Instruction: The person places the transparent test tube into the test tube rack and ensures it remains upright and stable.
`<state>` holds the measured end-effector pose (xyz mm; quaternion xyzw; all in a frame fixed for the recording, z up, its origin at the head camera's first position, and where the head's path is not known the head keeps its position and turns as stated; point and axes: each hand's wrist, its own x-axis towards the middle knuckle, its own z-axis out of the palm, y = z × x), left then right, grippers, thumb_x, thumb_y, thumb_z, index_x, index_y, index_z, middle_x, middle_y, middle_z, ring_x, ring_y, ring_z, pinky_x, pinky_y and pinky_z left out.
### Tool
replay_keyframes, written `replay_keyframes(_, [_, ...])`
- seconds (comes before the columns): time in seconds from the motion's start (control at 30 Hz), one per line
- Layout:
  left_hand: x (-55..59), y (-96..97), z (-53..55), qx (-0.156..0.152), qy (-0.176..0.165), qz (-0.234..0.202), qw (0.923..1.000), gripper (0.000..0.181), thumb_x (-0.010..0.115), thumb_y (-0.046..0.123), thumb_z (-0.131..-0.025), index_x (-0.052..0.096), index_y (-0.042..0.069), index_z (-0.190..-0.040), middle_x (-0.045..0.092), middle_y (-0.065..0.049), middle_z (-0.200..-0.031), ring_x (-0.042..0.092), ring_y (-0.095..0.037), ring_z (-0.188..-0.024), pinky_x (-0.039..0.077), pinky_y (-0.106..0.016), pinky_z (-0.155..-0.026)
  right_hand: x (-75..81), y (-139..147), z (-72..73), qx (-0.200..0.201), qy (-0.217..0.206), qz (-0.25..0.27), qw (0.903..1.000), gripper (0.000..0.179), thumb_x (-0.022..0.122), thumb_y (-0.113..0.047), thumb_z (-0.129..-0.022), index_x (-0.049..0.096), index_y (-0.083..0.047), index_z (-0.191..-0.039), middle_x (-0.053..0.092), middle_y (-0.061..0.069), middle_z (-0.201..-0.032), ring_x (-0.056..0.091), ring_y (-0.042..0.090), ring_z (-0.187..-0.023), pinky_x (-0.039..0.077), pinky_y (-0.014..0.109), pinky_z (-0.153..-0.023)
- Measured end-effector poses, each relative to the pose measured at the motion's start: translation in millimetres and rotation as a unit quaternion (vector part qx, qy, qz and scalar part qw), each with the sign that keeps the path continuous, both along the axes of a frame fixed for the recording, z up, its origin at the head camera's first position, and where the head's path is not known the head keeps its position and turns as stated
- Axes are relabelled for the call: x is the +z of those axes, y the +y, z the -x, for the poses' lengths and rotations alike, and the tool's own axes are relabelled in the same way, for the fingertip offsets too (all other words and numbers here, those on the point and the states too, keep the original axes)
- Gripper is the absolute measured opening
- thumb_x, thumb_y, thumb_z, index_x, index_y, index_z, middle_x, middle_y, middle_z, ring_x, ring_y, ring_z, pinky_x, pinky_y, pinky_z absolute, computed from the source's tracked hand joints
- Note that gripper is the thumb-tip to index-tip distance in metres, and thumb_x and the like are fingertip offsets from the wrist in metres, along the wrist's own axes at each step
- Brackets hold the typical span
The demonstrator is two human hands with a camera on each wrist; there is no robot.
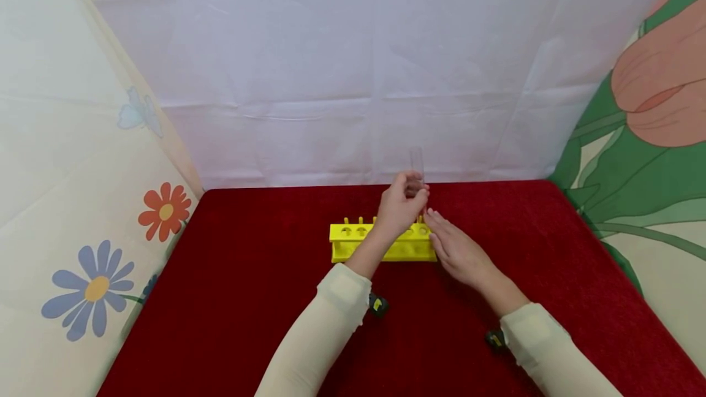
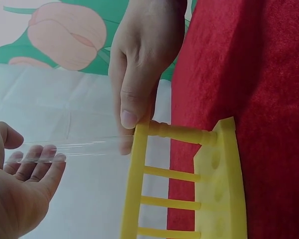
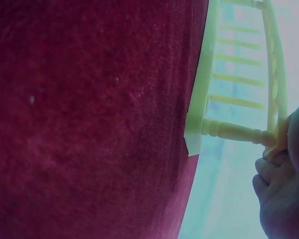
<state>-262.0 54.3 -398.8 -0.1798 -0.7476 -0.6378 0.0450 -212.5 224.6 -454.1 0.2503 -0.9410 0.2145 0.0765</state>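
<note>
A yellow test tube rack [image 1: 408, 255] stands on the red cloth, with a row of holes in its top board and pegs along the back. My left hand [image 1: 401, 206] holds a clear glass test tube [image 1: 417, 161] upright over the rack's right end. In the left wrist view, the tube [image 2: 89, 148] passes between the thumb and curled fingers, its lower end close to the top board; whether it enters a hole I cannot tell. At that same end my right hand [image 1: 466, 256] grips the top board, thumb and fingers about its edge [image 3: 281, 134].
Red cloth [image 1: 248, 299] covers the table. A white sheet [image 1: 309, 78] hangs behind it, and flower-printed panels [image 1: 94, 201] stand at both sides. A dark wrist device [image 1: 377, 305] shows at each sleeve.
</note>
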Motion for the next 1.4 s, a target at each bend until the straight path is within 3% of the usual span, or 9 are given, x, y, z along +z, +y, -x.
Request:
replay_keyframes(0.5, [-4.2,0.0,-0.5,-0.013,0.007,0.022,0.9996,0.028,0.064,0.014,-0.099,0.058,0.01,-0.127,0.07,0.001,-0.111,0.063,-0.007,-0.097,0.054,-0.02,-0.086,0.5,0,-0.4,0.006,0.008,0.005,0.9999,0.046,0.043,-0.008,-0.107,0.039,0.01,-0.149,0.038,0.026,-0.156,0.035,0.043,-0.145,0.031,0.058,-0.117])
replay_keyframes(0.87, [-5.7,0.0,-1.5,-0.023,0.021,0.021,0.9993,0.027,0.063,0.012,-0.1,0.058,0.009,-0.126,0.069,-0.002,-0.111,0.064,-0.008,-0.097,0.055,-0.02,-0.082,1.0,-1,-1.6,0.005,0.012,0.006,0.9999,0.046,0.043,-0.009,-0.107,0.038,0.01,-0.149,0.038,0.026,-0.156,0.035,0.043,-0.145,0.031,0.058,-0.116])
replay_keyframes(1.4, [-11.1,-0.7,-4.4,-0.029,0.006,0.032,0.9991,0.03,0.063,0.013,-0.1,0.057,0.01,-0.128,0.068,0.002,-0.112,0.063,-0.008,-0.1,0.055,-0.019,-0.083,-1.2,0,-1.1,0.009,0.015,0.017,0.9997,0.046,0.043,-0.008,-0.107,0.038,0.009,-0.15,0.039,0.027,-0.155,0.037,0.044,-0.144,0.031,0.058,-0.116])
